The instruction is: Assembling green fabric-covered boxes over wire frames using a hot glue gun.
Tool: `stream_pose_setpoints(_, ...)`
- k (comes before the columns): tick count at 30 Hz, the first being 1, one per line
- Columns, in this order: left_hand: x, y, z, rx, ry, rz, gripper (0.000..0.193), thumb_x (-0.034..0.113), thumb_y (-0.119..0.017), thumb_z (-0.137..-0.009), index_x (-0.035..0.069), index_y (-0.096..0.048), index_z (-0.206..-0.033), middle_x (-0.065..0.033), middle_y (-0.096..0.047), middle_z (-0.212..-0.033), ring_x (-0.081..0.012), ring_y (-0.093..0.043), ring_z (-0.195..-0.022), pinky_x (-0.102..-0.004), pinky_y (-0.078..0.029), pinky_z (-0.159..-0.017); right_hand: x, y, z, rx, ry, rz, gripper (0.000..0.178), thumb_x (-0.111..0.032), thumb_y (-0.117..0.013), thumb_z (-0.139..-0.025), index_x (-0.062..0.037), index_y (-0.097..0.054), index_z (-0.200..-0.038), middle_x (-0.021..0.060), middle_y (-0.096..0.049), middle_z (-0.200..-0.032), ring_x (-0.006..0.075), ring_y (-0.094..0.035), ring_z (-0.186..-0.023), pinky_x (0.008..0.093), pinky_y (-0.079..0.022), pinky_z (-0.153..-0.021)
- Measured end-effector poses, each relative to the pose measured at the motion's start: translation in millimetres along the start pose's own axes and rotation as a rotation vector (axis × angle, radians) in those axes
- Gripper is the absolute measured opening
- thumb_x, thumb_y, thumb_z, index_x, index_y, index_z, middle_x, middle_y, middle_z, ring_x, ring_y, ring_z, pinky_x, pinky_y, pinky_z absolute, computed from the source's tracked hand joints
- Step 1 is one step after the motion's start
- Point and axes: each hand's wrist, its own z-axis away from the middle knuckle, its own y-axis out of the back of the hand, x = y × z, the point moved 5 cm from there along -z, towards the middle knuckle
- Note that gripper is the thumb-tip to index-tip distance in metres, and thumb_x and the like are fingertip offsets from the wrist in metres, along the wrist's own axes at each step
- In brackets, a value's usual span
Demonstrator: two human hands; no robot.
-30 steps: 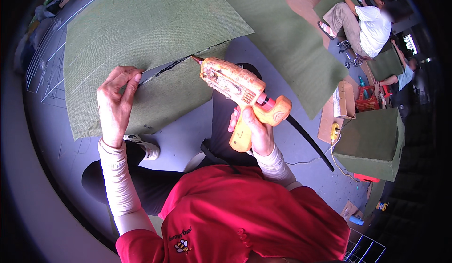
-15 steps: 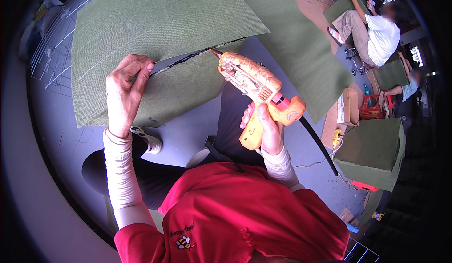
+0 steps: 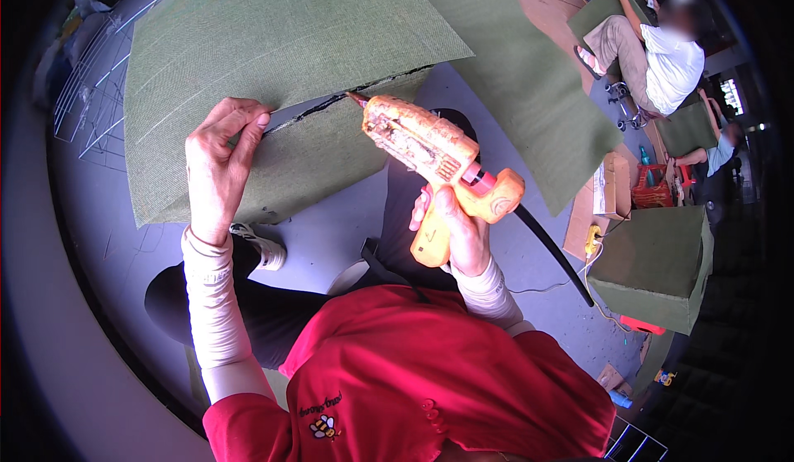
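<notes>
My right hand is wrapped round the handle of an orange hot glue gun, its casing smeared with dried residue. A long black glue stick sticks out of its rear end. The nozzle sits at a dark glue line along the open seam of a large green mesh fabric piece. Pinched between the thumb and fingers of my left hand is the fabric's edge, left of the nozzle. Below the seam hangs another green fabric face. Between the two edges a narrow gap shows.
A long green fabric sheet spreads to the right. Beyond it are a green fabric-covered box, a cardboard box and a yellow power socket with cords. Two people sit at far right with green pieces. Wire frames stand at left.
The glue gun in my right hand has moved a little left and slightly down, its nozzle following the seam. My left hand keeps its pinch on the fabric edge.
</notes>
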Motion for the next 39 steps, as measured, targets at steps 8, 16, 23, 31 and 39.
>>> stream_pose_setpoints(8,0.8,1.1,0.3,-0.006,0.012,0.013,0.012,0.007,-0.06,-0.082,-0.001,-0.065,-0.089,-0.0072,-0.062,-0.084,-0.0142,-0.059,-0.072,-0.0238,-0.046,-0.067,-3.4,10.1,-1.2,0.078,0.02,-0.034,0.029,-0.025,-0.053,-0.089,0.0013,-0.047,-0.099,0.0057,-0.05,-0.078,0.0137,-0.053,-0.067,0.0288,-0.048,-0.059)
stream_pose_setpoints(16,-2.2,1.6,1.4,0.006,0.003,-0.009,0.012,0.006,-0.06,-0.082,-0.001,-0.065,-0.089,-0.0068,-0.062,-0.085,-0.0142,-0.06,-0.073,-0.0239,-0.046,-0.068,-4.2,21.4,-1.6,0.107,0.048,-0.063,0.026,-0.022,-0.052,-0.09,0.002,-0.048,-0.098,0.0067,-0.052,-0.078,0.0132,-0.054,-0.068,0.028,-0.048,-0.06)
stream_pose_setpoints(23,-1.8,1.3,0.7,0.006,0.027,-0.006,0.012,0.007,-0.06,-0.082,-0.001,-0.065,-0.089,-0.0073,-0.062,-0.085,-0.0143,-0.06,-0.072,-0.0242,-0.046,-0.067,-4.7,14.2,0.3,0.111,0.037,-0.109,0.026,-0.021,-0.051,-0.09,0.002,-0.048,-0.102,0.0063,-0.053,-0.08,0.0142,-0.055,-0.07,0.0294,-0.049,-0.064)
stream_pose_setpoints(31,-1.8,1.8,0.9,0.001,0.015,-0.016,0.013,0.007,-0.059,-0.082,-0.001,-0.065,-0.09,-0.0067,-0.062,-0.085,-0.014,-0.059,-0.073,-0.0236,-0.046,-0.068,-10.3,17.2,2.0,0.076,0.042,0.069,0.038,-0.033,-0.047,-0.09,0.0008,-0.048,-0.107,0.0104,-0.059,-0.09,0.0211,-0.06,-0.084,0.0305,-0.047,-0.069)
stream_pose_setpoints(39,-2.3,1.5,0.7,-0.011,0.022,-0.016,0.013,0.008,-0.059,-0.082,-0.001,-0.065,-0.09,-0.0066,-0.062,-0.085,-0.0141,-0.059,-0.074,-0.0239,-0.046,-0.068,-4.9,18.4,-0.6,0.08,0.069,-0.041,0.036,-0.031,-0.047,-0.091,0.0019,-0.048,-0.105,0.0102,-0.057,-0.086,0.0202,-0.059,-0.079,0.0345,-0.049,-0.071)
